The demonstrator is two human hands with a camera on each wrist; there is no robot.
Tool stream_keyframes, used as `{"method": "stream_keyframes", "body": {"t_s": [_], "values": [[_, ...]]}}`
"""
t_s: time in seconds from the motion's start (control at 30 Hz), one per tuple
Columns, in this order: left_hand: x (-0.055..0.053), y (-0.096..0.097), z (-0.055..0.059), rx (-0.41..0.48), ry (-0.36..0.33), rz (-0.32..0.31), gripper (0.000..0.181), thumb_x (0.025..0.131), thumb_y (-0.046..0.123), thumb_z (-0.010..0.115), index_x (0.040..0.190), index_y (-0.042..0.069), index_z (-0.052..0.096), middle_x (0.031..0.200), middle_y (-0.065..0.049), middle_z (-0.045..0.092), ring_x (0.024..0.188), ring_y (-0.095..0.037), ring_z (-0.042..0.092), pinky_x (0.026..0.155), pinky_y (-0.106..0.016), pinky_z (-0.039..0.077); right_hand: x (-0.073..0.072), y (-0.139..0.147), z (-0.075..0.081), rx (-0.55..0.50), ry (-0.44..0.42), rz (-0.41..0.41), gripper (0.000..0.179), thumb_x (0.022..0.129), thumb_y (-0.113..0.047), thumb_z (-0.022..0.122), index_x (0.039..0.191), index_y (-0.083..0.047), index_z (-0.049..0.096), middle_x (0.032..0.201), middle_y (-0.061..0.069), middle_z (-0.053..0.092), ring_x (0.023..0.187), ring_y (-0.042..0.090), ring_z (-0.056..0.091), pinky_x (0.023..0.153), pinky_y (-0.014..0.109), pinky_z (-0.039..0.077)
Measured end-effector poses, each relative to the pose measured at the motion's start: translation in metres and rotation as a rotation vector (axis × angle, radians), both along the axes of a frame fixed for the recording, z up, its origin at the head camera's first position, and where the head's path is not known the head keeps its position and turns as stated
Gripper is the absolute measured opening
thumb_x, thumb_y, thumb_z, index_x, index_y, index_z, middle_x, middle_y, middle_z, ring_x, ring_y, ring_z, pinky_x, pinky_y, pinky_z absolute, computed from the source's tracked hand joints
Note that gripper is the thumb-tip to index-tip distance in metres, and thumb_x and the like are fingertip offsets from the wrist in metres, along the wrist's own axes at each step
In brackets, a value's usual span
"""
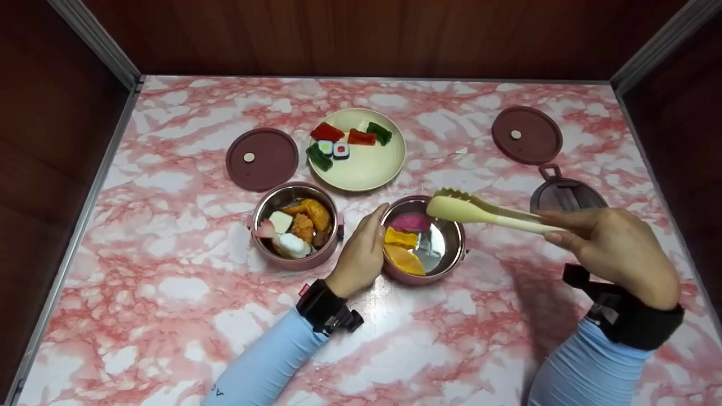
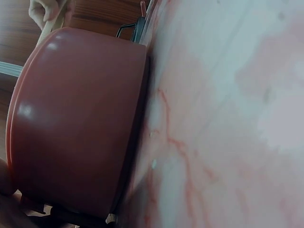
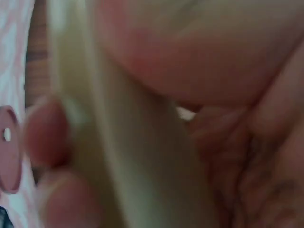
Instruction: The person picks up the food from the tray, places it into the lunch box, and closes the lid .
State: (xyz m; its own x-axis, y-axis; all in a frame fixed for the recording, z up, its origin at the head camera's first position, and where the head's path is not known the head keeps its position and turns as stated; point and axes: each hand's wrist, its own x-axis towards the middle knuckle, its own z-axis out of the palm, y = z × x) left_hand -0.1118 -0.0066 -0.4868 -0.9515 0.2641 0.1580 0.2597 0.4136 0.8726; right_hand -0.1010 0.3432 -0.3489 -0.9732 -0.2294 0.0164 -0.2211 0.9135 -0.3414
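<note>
My right hand point(image 1: 620, 242) grips the handles of pale yellow tongs point(image 1: 474, 214), also close up in the right wrist view. The tong heads hang over the upper right rim of a pink pot point(image 1: 420, 279) with a steel inside; no food shows between them. Inside lie a pink piece point(image 1: 410, 223), a wavy yellow piece point(image 1: 400, 238) and a yellow-orange half-moon piece point(image 1: 405, 259) of toy food. My left hand point(image 1: 361, 254) rests along the pot's left side, fingers stretched out against the wall. In the left wrist view the pot's outer wall point(image 2: 80, 118) fills the left half.
Left of it stands another pink pot point(image 1: 293, 262) holding several toy foods. Behind, a cream plate point(image 1: 361, 177) bears sushi and red and green pieces. Maroon lids lie at left point(image 1: 262, 169) and right point(image 1: 536, 141). A dark handled container point(image 1: 564, 194) is partly behind my right hand.
</note>
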Motion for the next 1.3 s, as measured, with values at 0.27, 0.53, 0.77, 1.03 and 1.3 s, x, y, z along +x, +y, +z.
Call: {"method": "stream_keyframes", "body": {"t_s": [0.27,0.53,0.77,1.03,1.3], "values": [[0.0,-0.001,0.0,0.004,0.012,-0.005,0.046,0.107,0.011,0.033,0.151,-0.003,0.031,0.151,-0.021,0.039,0.14,-0.03,0.036,0.118,-0.035,0.023,0.007,-0.016,0.009,0.076,-0.063,0.029,0.033,0.09,-0.027,0.074,0.123,-0.022,0.073,0.068,-0.008,0.069,0.064,0.017,0.052,0.053,0.033,0.035],[0.0,-0.001,0.001,0.007,0.003,-0.002,0.046,0.107,0.011,0.033,0.152,-0.003,0.031,0.152,-0.02,0.038,0.14,-0.03,0.036,0.118,-0.034,0.023,0.018,-0.031,0.017,0.104,-0.101,0.077,0.03,0.086,-0.034,0.078,0.115,-0.03,0.076,0.085,-0.002,0.074,0.071,0.017,0.058,0.054,0.033,0.038],[0.0,0.0,0.001,0.006,0.001,-0.003,0.046,0.107,0.01,0.033,0.151,-0.003,0.032,0.152,-0.02,0.039,0.14,-0.03,0.036,0.118,-0.034,0.024,0.021,-0.039,0.018,0.132,-0.111,0.08,0.028,0.085,-0.033,0.079,0.113,-0.027,0.078,0.095,0.006,0.075,0.074,0.022,0.062,0.049,0.036,0.042],[0.0,0.0,0.001,-0.001,0.001,-0.003,0.046,0.107,0.01,0.033,0.151,-0.003,0.032,0.151,-0.021,0.04,0.14,-0.031,0.037,0.118,-0.035,0.024,0.033,-0.04,0.025,0.15,-0.098,-0.028,0.035,0.082,-0.036,0.079,0.116,-0.029,0.076,0.08,0.002,0.072,0.064,0.03,0.062,0.043,0.04,0.039],[-0.001,0.0,0.0,0.003,-0.003,-0.004,0.046,0.107,0.009,0.033,0.151,-0.003,0.031,0.151,-0.021,0.039,0.14,-0.031,0.036,0.118,-0.036,0.023,0.031,-0.038,0.025,0.136,-0.07,-0.071,0.035,0.087,-0.033,0.076,0.121,-0.025,0.074,0.108,0.023,0.07,0.075,0.043,0.065,0.047,0.054,0.043]]}}
